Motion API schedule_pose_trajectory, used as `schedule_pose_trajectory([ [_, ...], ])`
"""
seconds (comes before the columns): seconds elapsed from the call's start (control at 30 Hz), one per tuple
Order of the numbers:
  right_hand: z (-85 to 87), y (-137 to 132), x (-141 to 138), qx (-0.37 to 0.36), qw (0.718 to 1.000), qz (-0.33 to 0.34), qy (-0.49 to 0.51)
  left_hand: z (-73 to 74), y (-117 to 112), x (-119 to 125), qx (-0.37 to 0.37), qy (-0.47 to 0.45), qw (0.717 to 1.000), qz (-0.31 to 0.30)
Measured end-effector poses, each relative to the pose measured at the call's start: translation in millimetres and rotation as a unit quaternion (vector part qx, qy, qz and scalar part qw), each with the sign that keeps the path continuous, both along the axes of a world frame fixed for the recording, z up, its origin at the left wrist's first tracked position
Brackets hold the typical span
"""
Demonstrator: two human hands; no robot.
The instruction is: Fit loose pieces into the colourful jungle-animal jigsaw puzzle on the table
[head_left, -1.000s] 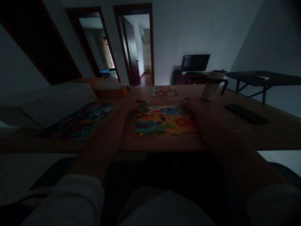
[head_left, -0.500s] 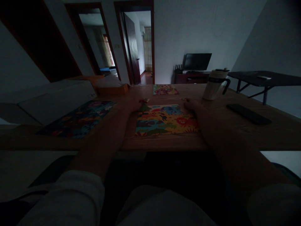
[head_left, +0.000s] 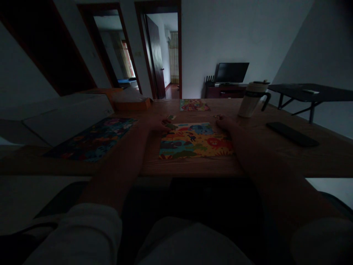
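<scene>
A bright animal jigsaw puzzle (head_left: 194, 141) lies flat on the wooden table (head_left: 275, 156) in front of me. My left hand (head_left: 155, 123) rests at the puzzle's far left corner, fingers pinched on a small green puzzle piece (head_left: 170, 126). My right hand (head_left: 224, 122) sits at the far right corner with fingers curled; something small shows at its fingertips, too dim to name. Both forearms reach across the near table edge.
A darker puzzle (head_left: 95, 138) lies to the left, a smaller one (head_left: 193, 105) at the far edge. A white lidded mug (head_left: 252, 99) and a black phone (head_left: 292, 134) stand to the right. Cardboard boxes (head_left: 68, 112) crowd the left.
The green piece in my left hand has come down from upright to almost flat at the puzzle's far left corner. My right hand has stayed in place.
</scene>
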State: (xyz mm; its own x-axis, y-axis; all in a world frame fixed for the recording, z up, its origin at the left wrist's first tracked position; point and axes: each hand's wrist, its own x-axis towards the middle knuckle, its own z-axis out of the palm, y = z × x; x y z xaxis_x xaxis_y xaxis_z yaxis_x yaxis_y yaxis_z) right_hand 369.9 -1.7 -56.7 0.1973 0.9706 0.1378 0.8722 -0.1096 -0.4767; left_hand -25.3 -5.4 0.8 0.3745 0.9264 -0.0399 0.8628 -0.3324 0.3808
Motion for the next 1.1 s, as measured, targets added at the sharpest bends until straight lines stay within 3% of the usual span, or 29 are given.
schedule_pose_trajectory([
  [0.1, -1.5, 2.7, 0.7, -0.018, 0.999, -0.03, -0.014, -3.0, 1.8, 3.3, 0.012, 0.002, 1.0, 0.009],
  [0.43, 1.7, 4.0, -1.4, -0.037, 0.998, -0.041, -0.024, -4.3, 1.7, 8.9, 0.035, -0.042, 0.998, 0.016],
  [0.57, 16.2, 2.7, -11.2, -0.045, 0.999, -0.027, 0.002, -2.7, -0.5, 10.4, 0.09, -0.063, 0.993, 0.041],
  [0.67, 32.1, 0.2, -19.0, 0.001, 1.0, -0.026, 0.003, -2.8, -1.6, 12.2, 0.128, -0.048, 0.989, 0.05],
  [0.77, 45.3, -6.1, -26.4, 0.037, 0.998, 0.017, 0.048, -4.5, -3.9, 21.1, 0.171, -0.055, 0.982, 0.054],
  [0.93, 58.5, -28.8, -53.4, -0.085, 0.954, 0.12, 0.262, -6.0, -23.0, 58.0, 0.268, -0.085, 0.959, -0.037],
  [1.03, 67.0, -42.9, -74.5, -0.141, 0.921, 0.181, 0.314, -5.1, -43.1, 83.1, 0.294, -0.091, 0.945, -0.113],
  [1.1, 72.6, -47.4, -80.4, -0.132, 0.909, 0.238, 0.317, -5.0, -53.5, 94.2, 0.297, -0.092, 0.937, -0.158],
])
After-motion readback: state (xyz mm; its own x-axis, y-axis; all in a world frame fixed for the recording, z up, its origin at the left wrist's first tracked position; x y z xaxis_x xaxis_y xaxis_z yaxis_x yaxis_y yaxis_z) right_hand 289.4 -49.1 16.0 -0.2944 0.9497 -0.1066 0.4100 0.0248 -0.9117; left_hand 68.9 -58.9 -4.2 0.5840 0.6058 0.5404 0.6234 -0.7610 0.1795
